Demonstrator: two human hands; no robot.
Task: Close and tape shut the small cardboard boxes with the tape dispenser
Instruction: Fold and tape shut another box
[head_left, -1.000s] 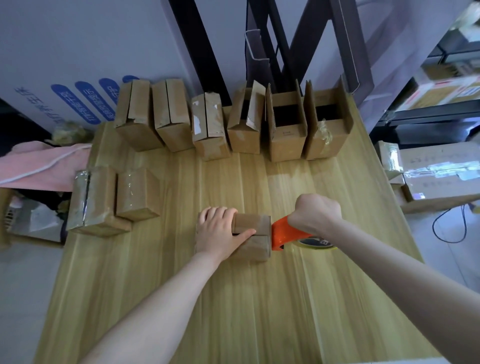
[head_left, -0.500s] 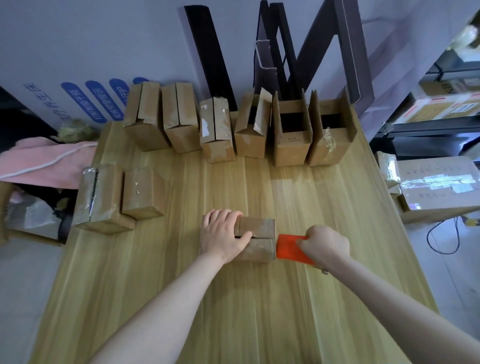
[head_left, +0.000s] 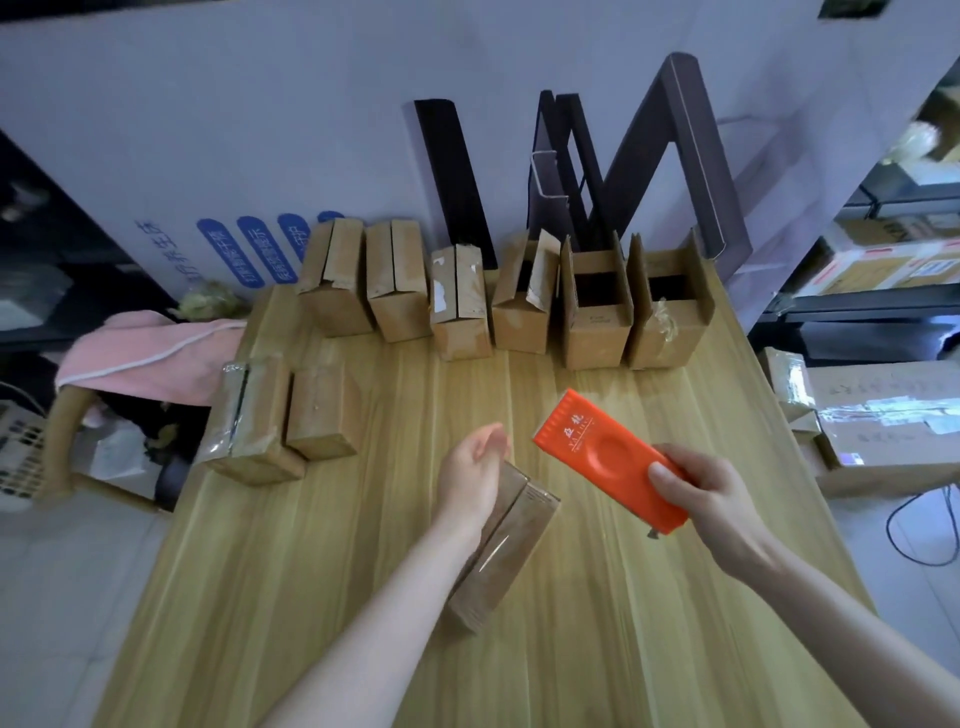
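My left hand (head_left: 475, 475) grips a small taped cardboard box (head_left: 506, 551) and holds it tilted above the wooden table (head_left: 597, 623), one end pointing toward me. A shiny strip of tape runs along its top seam. My right hand (head_left: 711, 499) holds the orange tape dispenser (head_left: 605, 460) raised in the air to the right of the box, flat side facing up. Two taped boxes (head_left: 283, 415) lie at the left of the table. A row of several boxes (head_left: 498, 301) stands along the far edge; the two rightmost (head_left: 631, 306) have open flaps.
Dark metal frame pieces (head_left: 582, 171) lean against the white wall behind the row. A pink cloth (head_left: 150, 353) lies off the table's left edge. Large cardboard cartons (head_left: 878, 421) and shelving sit to the right, with a black cable on the floor.
The dispenser has come off the box's end and risen to the right. My left hand has lifted and turned the box from lying crosswise to pointing toward me.
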